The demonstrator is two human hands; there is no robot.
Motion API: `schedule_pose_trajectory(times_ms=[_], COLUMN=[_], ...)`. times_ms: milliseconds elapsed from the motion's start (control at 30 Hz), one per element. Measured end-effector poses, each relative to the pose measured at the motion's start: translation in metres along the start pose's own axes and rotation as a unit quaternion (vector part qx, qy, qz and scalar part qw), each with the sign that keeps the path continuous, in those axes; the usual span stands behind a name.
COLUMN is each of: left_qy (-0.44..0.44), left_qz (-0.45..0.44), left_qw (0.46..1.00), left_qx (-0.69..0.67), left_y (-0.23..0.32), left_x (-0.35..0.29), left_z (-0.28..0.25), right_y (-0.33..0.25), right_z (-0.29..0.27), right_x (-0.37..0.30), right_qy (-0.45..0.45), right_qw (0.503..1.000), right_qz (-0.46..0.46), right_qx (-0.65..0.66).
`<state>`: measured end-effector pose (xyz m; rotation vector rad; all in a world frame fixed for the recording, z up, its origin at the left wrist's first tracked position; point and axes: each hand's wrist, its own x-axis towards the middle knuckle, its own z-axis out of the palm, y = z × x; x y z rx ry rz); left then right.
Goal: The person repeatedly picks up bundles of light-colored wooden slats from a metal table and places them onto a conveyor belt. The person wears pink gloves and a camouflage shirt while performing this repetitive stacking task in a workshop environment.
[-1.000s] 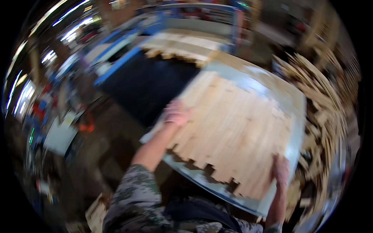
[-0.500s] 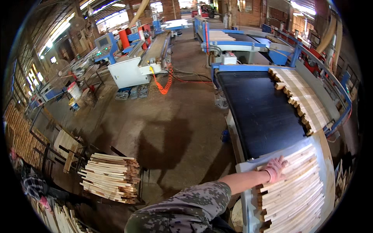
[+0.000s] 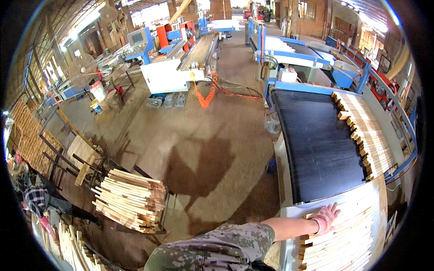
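My left hand [image 3: 324, 219], in a pinkish work glove, lies on the far end of a row of pale wooden strips [image 3: 339, 248]. Its fingers are spread and rest on the strips without wrapping round them. A camouflage sleeve [image 3: 217, 248] covers the upper part of that arm. The strips lie side by side on a light grey table [image 3: 294, 212] at the lower right. Past the table's far edge runs a black conveyor belt [image 3: 321, 144], with more wooden strips [image 3: 366, 131] packed along its right side. My right hand is out of view.
A stack of strips [image 3: 131, 198] rests on a metal stand at the left. Beyond it, at lower left, a co-worker in a checked shirt [image 3: 36, 198] bends near more strips [image 3: 74, 248]. Farther off stand a white and blue machine [image 3: 165, 77] and an orange coiled hose [image 3: 205, 97].
The view has turned slightly, so most of the scene sits farther right. My left hand stays on the strips near the table's far edge.
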<state>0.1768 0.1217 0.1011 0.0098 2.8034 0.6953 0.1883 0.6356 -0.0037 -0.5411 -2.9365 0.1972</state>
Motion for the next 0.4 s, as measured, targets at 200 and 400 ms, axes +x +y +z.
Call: schedule_pose_trajectory(times_ms=[200,400], left_qy=[0.125,0.190], left_qz=[0.140,-0.078], left_qw=[0.947,0.815], left_qx=[-0.262,-0.542], left_y=[-0.090,-0.300], left_x=[-0.005,-0.131], left_z=[-0.012,0.064], right_y=[-0.010,-0.222], right_z=[-0.002,0.033], right_x=[0.025,0.050], right_qy=[0.062,-0.103], right_qw=[0.992,0.811], right_qz=[-0.060,-0.182], right_qx=[0.086,0.547])
